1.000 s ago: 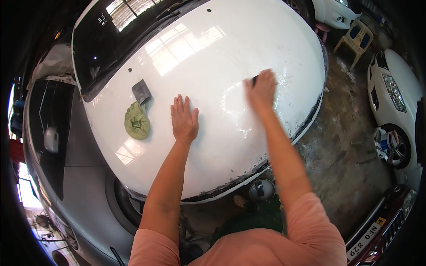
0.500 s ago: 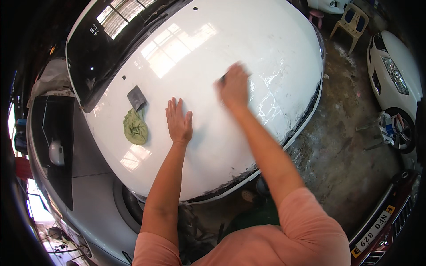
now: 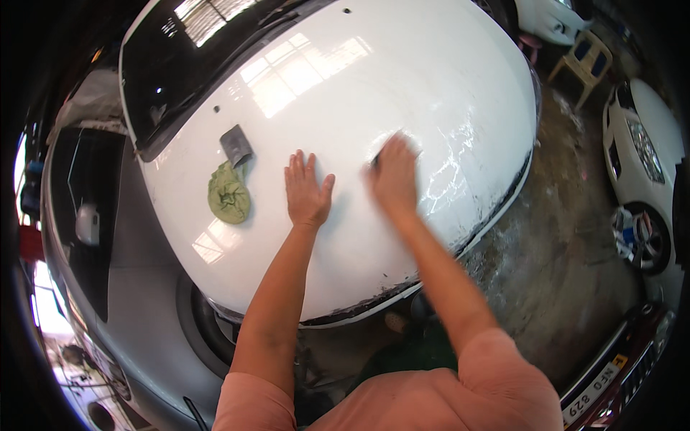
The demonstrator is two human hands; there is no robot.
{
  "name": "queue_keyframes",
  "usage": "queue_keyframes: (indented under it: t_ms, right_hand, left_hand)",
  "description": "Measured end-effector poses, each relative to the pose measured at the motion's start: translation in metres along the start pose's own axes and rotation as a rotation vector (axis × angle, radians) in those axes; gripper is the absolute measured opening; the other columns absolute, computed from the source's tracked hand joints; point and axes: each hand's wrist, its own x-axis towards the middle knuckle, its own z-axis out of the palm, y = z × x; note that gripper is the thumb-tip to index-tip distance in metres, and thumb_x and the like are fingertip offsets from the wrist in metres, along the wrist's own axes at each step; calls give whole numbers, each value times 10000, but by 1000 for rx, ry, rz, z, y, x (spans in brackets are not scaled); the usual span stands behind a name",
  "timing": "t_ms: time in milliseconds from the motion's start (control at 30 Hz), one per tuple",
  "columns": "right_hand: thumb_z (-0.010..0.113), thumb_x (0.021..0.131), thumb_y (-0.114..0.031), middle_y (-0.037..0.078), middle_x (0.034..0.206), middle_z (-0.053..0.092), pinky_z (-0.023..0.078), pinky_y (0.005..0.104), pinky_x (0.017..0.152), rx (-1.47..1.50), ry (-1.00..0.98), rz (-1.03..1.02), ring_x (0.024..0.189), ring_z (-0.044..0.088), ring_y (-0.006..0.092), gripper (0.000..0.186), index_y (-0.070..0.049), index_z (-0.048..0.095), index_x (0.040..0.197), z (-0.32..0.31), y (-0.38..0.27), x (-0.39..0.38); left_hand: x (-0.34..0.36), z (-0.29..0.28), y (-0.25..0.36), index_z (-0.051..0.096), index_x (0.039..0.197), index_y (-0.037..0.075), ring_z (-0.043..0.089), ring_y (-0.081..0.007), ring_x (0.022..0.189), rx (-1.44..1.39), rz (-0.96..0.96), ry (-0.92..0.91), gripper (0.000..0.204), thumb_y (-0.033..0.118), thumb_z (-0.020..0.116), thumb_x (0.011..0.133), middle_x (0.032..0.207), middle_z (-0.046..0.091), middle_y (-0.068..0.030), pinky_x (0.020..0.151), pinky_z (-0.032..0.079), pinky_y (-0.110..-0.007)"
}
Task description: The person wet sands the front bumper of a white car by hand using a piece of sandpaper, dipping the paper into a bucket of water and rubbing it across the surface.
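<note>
A white car hood (image 3: 345, 93) lies in front of me, with wet streaks on its right part. My left hand (image 3: 307, 194) rests flat on it with the fingers stretched out and holds nothing. Further right, my right hand (image 3: 395, 176) is closed and pressed to the hood, somewhat blurred. A dark flat piece (image 3: 375, 161) shows at its left edge; the rest is hidden under the fingers. Left of my left hand lies a crumpled green cloth (image 3: 228, 197), touching a grey folded sheet (image 3: 236, 146) that looks like sandpaper.
The hood's near edge (image 3: 359, 307) is dark and chipped. A grey car (image 3: 144, 302) stands close on the left. To the right are a wet concrete floor (image 3: 568, 244), a white car (image 3: 647, 129), a dark red car (image 3: 640, 352) and a beige plastic chair (image 3: 583, 65).
My right hand has moved across the hood toward me, still closed. My left hand stays flat in about the same place. The whole view has shifted slightly.
</note>
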Motion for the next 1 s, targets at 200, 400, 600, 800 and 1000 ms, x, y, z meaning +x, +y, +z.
queue_keyframes:
  t_ms: [200, 400, 600, 800, 1000]
  right_hand:
    - [733, 863, -265, 260, 1560, 407, 202, 501, 1258, 581, -359, -395, 1503, 320, 400, 764, 58, 415, 1478, -33, -12, -78]
    - [546, 1013, -397, 331, 1583, 331, 189, 522, 1247, 3, 116, 217, 1499, 273, 453, 741, 139, 360, 1489, -14, 109, 36]
    - [637, 933, -423, 249, 1597, 352, 208, 482, 1253, 404, -284, -333, 1518, 283, 383, 744, 60, 432, 1460, -41, -21, -121]
    - [529, 1018, -452, 257, 1639, 279, 168, 462, 1272, 94, -68, 139, 1549, 207, 383, 745, 78, 361, 1513, -49, 152, 13]
    - [546, 1016, -454, 295, 1649, 221, 134, 532, 1263, 128, -95, 49, 1550, 178, 431, 795, 72, 292, 1554, -46, 148, -100]
  left_hand:
    - [-2, -3, -4, 425, 1510, 19, 200, -362, 1546, 3, -27, 15, 686, 487, 514, 1016, 1647, 274, -209, 1275, 136, -495]
    - [6, 1, 18, 410, 1525, 22, 193, -340, 1554, 64, -23, -12, 689, 469, 531, 1014, 1652, 267, -207, 1281, 133, -474]
    - [-3, 0, 2, 388, 1545, 45, 193, -327, 1556, 79, -34, -16, 677, 468, 504, 1029, 1658, 262, -190, 1284, 128, -466]
    - [4, 2, 16, 396, 1533, 51, 215, -329, 1546, 66, -1, -11, 649, 445, 512, 1030, 1655, 266, -179, 1283, 146, -474]
    - [-2, -3, 7, 395, 1531, 47, 229, -332, 1542, 89, -19, 8, 645, 435, 521, 1031, 1649, 283, -174, 1281, 156, -478]
